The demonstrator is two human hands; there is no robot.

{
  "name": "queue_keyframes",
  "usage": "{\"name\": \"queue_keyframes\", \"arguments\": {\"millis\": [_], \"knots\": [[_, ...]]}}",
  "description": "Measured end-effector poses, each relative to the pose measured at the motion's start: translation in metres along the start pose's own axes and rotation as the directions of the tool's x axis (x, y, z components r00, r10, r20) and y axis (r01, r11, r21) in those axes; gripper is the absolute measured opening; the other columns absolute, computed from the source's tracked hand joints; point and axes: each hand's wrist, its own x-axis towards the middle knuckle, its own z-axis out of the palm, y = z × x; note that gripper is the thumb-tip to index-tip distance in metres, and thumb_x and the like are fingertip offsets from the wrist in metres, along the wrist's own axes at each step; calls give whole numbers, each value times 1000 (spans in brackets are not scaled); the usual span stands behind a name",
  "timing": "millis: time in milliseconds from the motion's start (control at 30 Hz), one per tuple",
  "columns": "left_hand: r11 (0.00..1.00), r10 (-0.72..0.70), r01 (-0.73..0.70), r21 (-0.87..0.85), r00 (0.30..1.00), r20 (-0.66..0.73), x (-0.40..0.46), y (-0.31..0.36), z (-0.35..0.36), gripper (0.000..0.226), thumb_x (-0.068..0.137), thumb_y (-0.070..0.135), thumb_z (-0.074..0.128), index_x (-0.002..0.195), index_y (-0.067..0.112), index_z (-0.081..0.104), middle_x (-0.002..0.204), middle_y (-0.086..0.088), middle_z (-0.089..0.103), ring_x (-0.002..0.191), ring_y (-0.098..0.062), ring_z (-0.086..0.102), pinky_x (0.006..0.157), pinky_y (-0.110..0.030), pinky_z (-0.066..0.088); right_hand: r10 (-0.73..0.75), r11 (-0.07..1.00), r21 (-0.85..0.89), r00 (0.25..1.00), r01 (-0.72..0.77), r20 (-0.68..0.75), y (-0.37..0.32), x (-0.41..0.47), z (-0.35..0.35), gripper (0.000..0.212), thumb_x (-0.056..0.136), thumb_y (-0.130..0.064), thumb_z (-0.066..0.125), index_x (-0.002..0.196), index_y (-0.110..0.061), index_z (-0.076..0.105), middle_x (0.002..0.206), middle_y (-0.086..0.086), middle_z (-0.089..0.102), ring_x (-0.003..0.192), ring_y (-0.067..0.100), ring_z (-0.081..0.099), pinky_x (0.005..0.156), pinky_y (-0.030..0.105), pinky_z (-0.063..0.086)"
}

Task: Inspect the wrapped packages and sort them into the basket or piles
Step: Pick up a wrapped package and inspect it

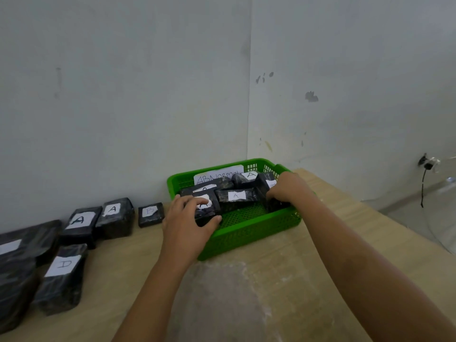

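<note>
Evidently both hands are inside the green basket (pixel 249 233): the left hand (pixel 187 218) curls its fingers and thumb around a black wrapped package (pixel 208 213) with a white "A" label at the basket's near-left corner, while the right hand (pixel 287 191) grips another dark package (pixel 276 206) at the right wall. These blocks look firm and boxy, probably moderately light, their glossy film likely slippery, so gripping across opposite faces seems safest. Sorted packages (pixel 79 224) lie to the left on the pale wooden table (pixel 246 292), set into a scuffed whitish wall corner (pixel 249 95).
</note>
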Motion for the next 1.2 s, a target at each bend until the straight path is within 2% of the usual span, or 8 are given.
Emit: {"name": "queue_keyframes", "arguments": {"millis": [167, 367, 500, 700, 800, 900, 1033, 1200], "knots": [[1000, -17, 17, 16, 1000, 7, 0, -1, 1, 44, 89, 50, 73, 128, 33, 61, 148, 3, 47, 153, -20, 23, 122, -51, 26, 4, 995, -97, 999, -7, -34, 0, -6, -9, 30, 81, -29, 75, 75, -15, 49, 80, 5, 54, 77, 25, 60, 64, 32, 47], [1000, 3, -3, -30, 1000, -10, -2, 0, 2, 39, 92, 47, 71, 126, 29, 62, 144, 3, 50, 153, -20, 24, 123, -48, 26, -18, 991, -131, 999, 22, 34, -2, -11, 8, 31, 80, -28, 79, 77, -12, 53, 79, 4, 59, 65, 19, 57, 50, 26, 41], [998, 23, -25, -62, 999, -38, -4, -3, 1, 32, 95, 46, 68, 122, 29, 64, 139, 5, 52, 151, -19, 29, 120, -46, 30, -25, 994, -109, 1000, 26, 17, -5, -13, 5, 46, 79, -45, 83, 74, -12, 52, 75, 4, 59, 64, 18, 56, 52, 28, 43], [992, 39, -48, -117, 996, -78, -16, -1, -16, 25, 96, 43, 66, 117, 31, 65, 124, 9, 52, 126, -13, 51, 111, -50, 41, -79, 990, -128, 989, 63, -124, -14, -33, -9, 41, 90, -43, 67, 69, -12, 52, 74, 6, 57, 65, 21, 53, 55, 29, 39], [992, 55, -65, -105, 994, -96, -27, 3, -34, 26, 97, 40, 66, 120, 28, 66, 124, 8, 52, 122, -11, 51, 111, -41, 40, -136, 984, -145, 968, 107, -211, -27, -56, -16, 39, 93, -40, 60, 68, -13, 48, 81, 10, 59, 76, 28, 57, 64, 33, 45], [986, 121, -131, -104, 987, -102, -46, -4, -52, 23, 95, 32, 70, 117, 24, 68, 119, 7, 55, 115, -8, 52, 105, -30, 41, -215, 977, -74, 935, 202, -282, -46, -89, -21, 36, 95, -41, 57, 76, -10, 54, 93, 12, 59, 92, 35, 61, 77, 41, 53], [990, 137, -141, -31, 985, -102, -75, -37, -76, 22, 91, 26, 75, 112, 23, 70, 118, 6, 57, 114, -10, 58, 103, -25, 41, -324, 920, 97, 876, 380, -357, -80, -147, -12, 24, 97, -40, 58, 97, -18, 68, 101, 4, 66, 92, 23, 62, 83, 39, 55], [997, 21, -15, 73, 996, -89, -110, -87, -119, 20, 93, 30, 71, 112, 24, 69, 120, 8, 56, 113, -7, 55, 92, -18, 35, -445, 841, 241, 873, 484, -200, -133, -215, 45, 14, 94, -39, 64, 94, -26, 67, 99, -2, 67, 93, 17, 63, 84, 34, 54]]}}
